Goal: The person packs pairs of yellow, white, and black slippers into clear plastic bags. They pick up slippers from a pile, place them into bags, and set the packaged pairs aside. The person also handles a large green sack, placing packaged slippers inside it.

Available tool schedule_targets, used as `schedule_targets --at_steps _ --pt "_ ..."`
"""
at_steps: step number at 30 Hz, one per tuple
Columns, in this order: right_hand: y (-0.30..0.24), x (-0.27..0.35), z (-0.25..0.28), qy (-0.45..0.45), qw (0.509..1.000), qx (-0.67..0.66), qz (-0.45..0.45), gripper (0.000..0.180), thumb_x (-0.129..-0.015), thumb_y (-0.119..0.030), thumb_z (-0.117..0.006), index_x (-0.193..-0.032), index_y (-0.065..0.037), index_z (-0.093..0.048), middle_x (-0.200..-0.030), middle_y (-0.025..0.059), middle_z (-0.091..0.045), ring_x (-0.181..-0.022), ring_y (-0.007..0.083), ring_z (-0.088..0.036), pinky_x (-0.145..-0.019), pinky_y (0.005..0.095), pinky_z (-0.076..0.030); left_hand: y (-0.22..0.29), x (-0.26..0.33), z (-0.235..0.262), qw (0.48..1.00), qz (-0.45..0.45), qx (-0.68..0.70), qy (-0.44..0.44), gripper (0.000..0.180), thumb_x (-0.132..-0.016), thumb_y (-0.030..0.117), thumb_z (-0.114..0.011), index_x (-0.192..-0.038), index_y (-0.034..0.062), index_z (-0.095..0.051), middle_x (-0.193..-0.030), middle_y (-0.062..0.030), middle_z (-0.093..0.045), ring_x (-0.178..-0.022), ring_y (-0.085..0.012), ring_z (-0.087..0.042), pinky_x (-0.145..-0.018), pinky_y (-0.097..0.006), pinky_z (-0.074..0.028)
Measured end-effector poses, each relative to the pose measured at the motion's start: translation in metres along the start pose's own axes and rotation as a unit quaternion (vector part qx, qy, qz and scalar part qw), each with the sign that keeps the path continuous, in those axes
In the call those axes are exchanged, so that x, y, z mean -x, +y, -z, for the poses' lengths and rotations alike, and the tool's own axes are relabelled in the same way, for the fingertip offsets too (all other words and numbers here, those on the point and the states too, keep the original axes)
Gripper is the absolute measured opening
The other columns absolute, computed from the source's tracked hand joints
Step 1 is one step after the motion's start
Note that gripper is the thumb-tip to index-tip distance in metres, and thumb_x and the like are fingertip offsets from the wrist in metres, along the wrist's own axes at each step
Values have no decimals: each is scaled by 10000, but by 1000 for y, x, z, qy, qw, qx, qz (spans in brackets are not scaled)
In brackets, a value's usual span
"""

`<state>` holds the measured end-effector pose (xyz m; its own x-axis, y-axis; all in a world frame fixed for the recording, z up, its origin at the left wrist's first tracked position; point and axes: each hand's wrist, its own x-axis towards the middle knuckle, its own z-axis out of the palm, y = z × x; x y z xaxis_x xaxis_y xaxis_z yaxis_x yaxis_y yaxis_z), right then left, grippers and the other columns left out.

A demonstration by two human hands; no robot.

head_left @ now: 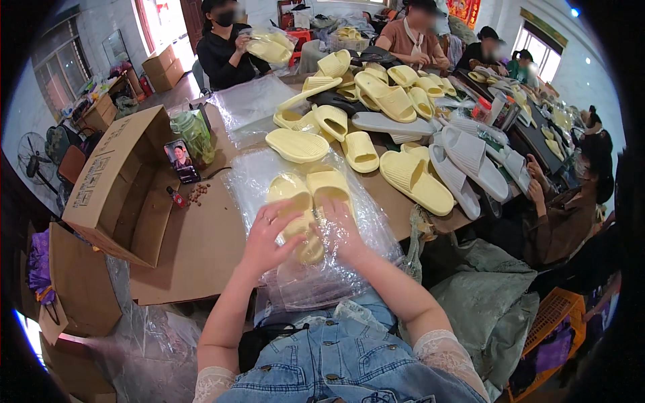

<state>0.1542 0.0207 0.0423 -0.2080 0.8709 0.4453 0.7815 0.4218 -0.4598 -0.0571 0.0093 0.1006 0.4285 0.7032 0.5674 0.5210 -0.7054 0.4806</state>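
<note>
A pair of pale yellow slippers lies in front of me on a stack of clear plastic bags [373, 235]. My left hand [270, 236] rests with fingers spread over the left slipper [289, 186]. Over the right slipper [328, 180], my right hand [339, 232] lies with its fingers stretched forward. Shiny film shows around the right hand and the slippers' near ends; whether the pair is inside a bag or on top of it I cannot tell. Neither hand is closed around anything.
Ahead and right, loose yellow slippers [416, 183] and grey slippers [474, 161] are heaped. An open cardboard box [111, 195], a phone [181, 161] and a green jar [195, 134] stand left. Co-workers sit around the table; one opposite holds bagged slippers [270, 47]. A grey sack [480, 289] lies right.
</note>
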Motion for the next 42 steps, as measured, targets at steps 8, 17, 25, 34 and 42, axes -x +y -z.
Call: schedule_targets --at_steps 8,17,25,34,42 --pt "-78 44 140 -465 828 -306 64 395 -856 -287 -711 -1196 -93 -655 -1056 99 -699 -926 246 -675 -754 354 -533 -38 -2 -27 993 46 -67 -89 726 -741 384 -777 -1390 178 -523 -1553 -131 -329 -1437 -359 -269 -1177 -464 -235" --pt "-49 -14 80 -9 986 -104 127 312 -847 -214 -714 -1116 -60 -677 -1146 127 -645 -1044 299 -605 -883 397 -488 -69 18 -43 999 -3 -27 -24 570 -754 336 -764 -1296 220 -630 -1543 -130 -362 -1420 -375 -312 -1153 -474 -277" --pt "-6 32 7 12 1000 22 5 410 -828 -291 -704 -1170 -72 -649 -1199 145 -568 -1096 322 -543 -924 426 -449 -66 21 -44 999 39 -12 14 356 -761 190 -755 -1114 167 -723 -1513 -129 -411 -1373 -388 -389 -1118 -443 -351" --pt "-2 -32 -7 -10 994 20 -107 474 -842 -432 -705 -954 18 -604 -892 215 -646 -860 367 -649 -763 449 -517 -67 23 -45 999 41 -18 22 384 -770 240 -751 -1142 154 -702 -1512 -143 -406 -1370 -409 -386 -1117 -465 -351" --pt "7 -36 -44 53 990 47 -120 429 -850 -431 -692 -890 -22 -569 -783 190 -654 -725 385 -661 -669 465 -522 -67 23 -43 1000 27 -6 -5 478 -775 291 -725 -1227 153 -652 -1536 -134 -367 -1408 -392 -326 -1146 -458 -305"
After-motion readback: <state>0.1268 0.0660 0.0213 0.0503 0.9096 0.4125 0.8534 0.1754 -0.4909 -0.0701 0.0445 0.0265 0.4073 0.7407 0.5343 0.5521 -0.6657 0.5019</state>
